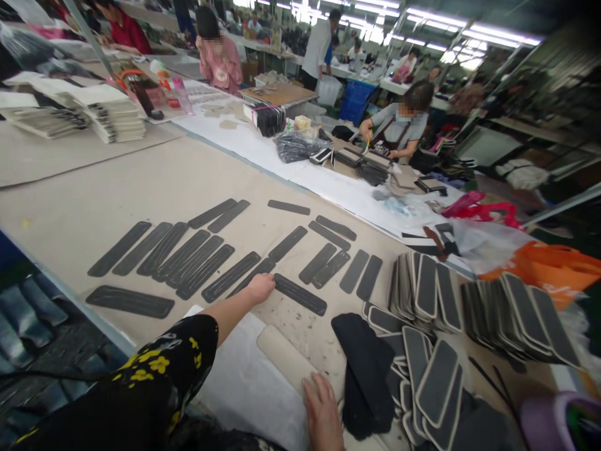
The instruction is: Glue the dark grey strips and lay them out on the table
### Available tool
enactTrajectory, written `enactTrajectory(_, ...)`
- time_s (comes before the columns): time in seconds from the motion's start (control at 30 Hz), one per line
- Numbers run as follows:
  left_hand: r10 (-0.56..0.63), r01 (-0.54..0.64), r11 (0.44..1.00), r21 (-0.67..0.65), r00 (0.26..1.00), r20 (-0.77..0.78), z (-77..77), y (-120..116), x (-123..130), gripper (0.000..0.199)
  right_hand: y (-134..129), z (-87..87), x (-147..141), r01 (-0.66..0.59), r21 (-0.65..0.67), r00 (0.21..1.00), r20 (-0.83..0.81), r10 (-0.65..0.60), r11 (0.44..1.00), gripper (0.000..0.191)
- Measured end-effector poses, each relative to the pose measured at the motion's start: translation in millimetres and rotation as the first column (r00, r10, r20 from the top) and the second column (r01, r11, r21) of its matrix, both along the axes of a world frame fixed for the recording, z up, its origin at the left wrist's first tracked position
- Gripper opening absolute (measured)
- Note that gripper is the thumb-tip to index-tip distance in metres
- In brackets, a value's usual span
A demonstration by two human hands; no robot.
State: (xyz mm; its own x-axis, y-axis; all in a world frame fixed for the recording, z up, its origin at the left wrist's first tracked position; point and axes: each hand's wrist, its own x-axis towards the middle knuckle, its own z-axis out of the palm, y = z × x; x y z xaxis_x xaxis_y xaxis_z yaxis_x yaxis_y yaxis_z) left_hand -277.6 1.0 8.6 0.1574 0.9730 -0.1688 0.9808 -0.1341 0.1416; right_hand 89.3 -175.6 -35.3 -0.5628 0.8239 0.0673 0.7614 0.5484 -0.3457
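My left hand (pixel 261 289) reaches out over the table with its fingers curled closed. Its fingertips are hidden among the dark strips, beside the end of one long dark grey strip (pixel 300 294); whether they grip anything does not show. Another dark strip (pixel 241 282) lies partly beneath this hand. Nearer me, my right hand (pixel 323 410) lies open, fingers slightly apart, at the end of a beige rounded panel (pixel 286 357). That panel rests on a whitish sheet (pixel 230 363). Several more dark strips (pixel 154 247), some with glossy streaks, are spread across the table.
Right of my right hand are black fabric pieces (pixel 364 376) and a loose heap of light-edged grey panels (pixel 436 382). Behind them stand stacked panels (pixel 422 288). A purple round container (pixel 558 419) sits at lower right. Across the table, a person (pixel 404 125) handles dark pieces.
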Motion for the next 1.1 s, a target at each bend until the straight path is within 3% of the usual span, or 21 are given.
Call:
enactTrajectory(0.23, -0.248, 0.247, 0.967, -0.053, 0.969, -0.004, 3.0, 8.3, -7.2, 0.016, 10.9, 17.6, -21.4, -0.014, -0.129, 0.999, 0.030, 0.018, 0.992, 0.061)
enactTrajectory(0.43, -0.376, 0.375, 0.927, 0.021, 0.927, 0.012, 20.4, 8.1, -7.7, 0.013, 20.6, 31.7, -40.0, 0.106, -0.270, 0.978, -0.144, -0.149, 0.957, 0.048)
enactTrajectory(0.53, -0.441, 0.439, 0.893, 0.098, 0.897, 0.000, 45.3, -6.6, -2.1, 0.011, 28.8, 30.7, -37.7, 0.248, -0.321, 0.890, -0.297, -0.346, 0.914, 0.043)
enactTrajectory(0.67, -0.488, 0.481, 0.872, 0.088, 0.869, 0.087, 83.3, -38.5, 7.0, 0.009, 45.5, 30.0, -32.2, 0.427, -0.509, 0.606, -0.452, -0.654, 0.747, 0.062)
enactTrajectory(0.77, -0.505, 0.512, 0.859, 0.026, 0.836, 0.213, 100.3, -62.3, 12.2, 0.009, 53.8, 35.0, -27.3, 0.436, -0.584, 0.480, -0.492, -0.726, 0.684, 0.058)
enactTrajectory(0.9, -0.444, 0.494, 0.867, -0.067, 0.826, 0.347, 102.1, -86.7, 16.9, 0.014, 46.5, 44.5, -17.6, 0.432, -0.606, 0.466, -0.485, -0.741, 0.668, 0.033)
enactTrajectory(1.1, -0.318, 0.449, 0.859, -0.244, 0.844, 0.433, 94.4, -111.0, 22.1, 0.015, 7.0, 51.6, -7.8, 0.372, -0.749, 0.398, -0.405, -0.823, 0.548, 0.046)
